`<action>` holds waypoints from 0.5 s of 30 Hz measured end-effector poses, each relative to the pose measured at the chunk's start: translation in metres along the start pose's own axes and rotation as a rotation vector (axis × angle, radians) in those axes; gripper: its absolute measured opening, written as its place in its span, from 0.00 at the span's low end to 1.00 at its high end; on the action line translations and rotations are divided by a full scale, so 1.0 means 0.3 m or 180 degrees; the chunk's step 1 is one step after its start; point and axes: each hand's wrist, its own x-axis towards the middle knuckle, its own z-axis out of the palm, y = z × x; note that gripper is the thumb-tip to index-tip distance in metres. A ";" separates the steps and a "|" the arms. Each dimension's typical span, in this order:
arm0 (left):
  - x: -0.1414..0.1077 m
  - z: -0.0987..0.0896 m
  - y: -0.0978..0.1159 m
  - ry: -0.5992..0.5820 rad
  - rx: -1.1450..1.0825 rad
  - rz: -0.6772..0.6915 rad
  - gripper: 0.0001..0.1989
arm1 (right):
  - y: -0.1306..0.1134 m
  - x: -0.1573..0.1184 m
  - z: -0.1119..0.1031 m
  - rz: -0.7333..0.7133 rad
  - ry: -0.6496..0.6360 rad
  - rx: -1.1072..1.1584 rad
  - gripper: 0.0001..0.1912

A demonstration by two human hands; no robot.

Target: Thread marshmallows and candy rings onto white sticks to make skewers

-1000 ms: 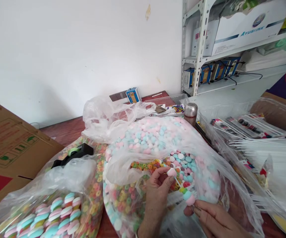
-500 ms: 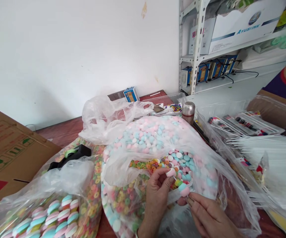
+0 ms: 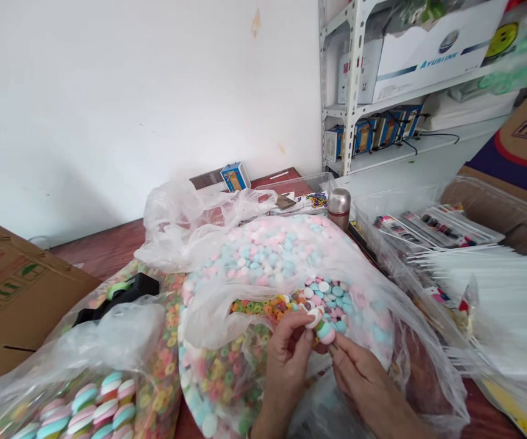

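Note:
My left hand pinches a white and pink round candy between thumb and forefinger. That candy sits at the upper end of a short candy stack with pastel blue and pink pieces and a little green between them. From below, my right hand grips the stack's lower end; its fingertips hide the exact hold. Both hands are over the mouth of a clear plastic bag, where loose pastel candies and small coloured rings show.
Finished-looking candy stacks lie on a bag of rings at left, near a black tape dispenser. A metal flask stands behind. White sticks fill the right side; cardboard boxes flank the table.
My hands have come closer together, and the white and pink candy now sits nearer the rest of the stack. The short length of stick between them no longer shows. The view has shifted slightly.

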 end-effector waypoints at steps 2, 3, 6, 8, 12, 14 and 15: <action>-0.002 0.019 0.010 0.0298 -0.0576 0.0022 0.11 | -0.005 0.007 -0.005 -0.0360 0.0212 -0.0341 0.22; -0.002 0.032 0.018 0.0471 -0.0972 -0.0043 0.12 | -0.008 0.007 -0.007 -0.0523 0.0240 -0.0561 0.21; 0.000 0.077 0.047 0.0672 -0.1756 -0.0567 0.18 | -0.019 -0.003 -0.012 -0.0803 0.0093 -0.1327 0.20; 0.003 0.100 0.066 0.0665 -0.1837 -0.0901 0.18 | -0.018 -0.014 -0.009 -0.0890 -0.0002 -0.1745 0.18; 0.006 0.111 0.074 0.0871 -0.1928 -0.1012 0.14 | 0.041 -0.032 0.015 -0.1145 0.0195 -0.2506 0.12; 0.002 0.110 0.061 0.0944 -0.1891 -0.0972 0.14 | 0.094 -0.034 0.033 -0.1265 0.0371 -0.2984 0.11; -0.003 0.110 0.052 0.0955 -0.1866 -0.0963 0.14 | 0.120 -0.033 0.044 -0.1303 0.0453 -0.3124 0.11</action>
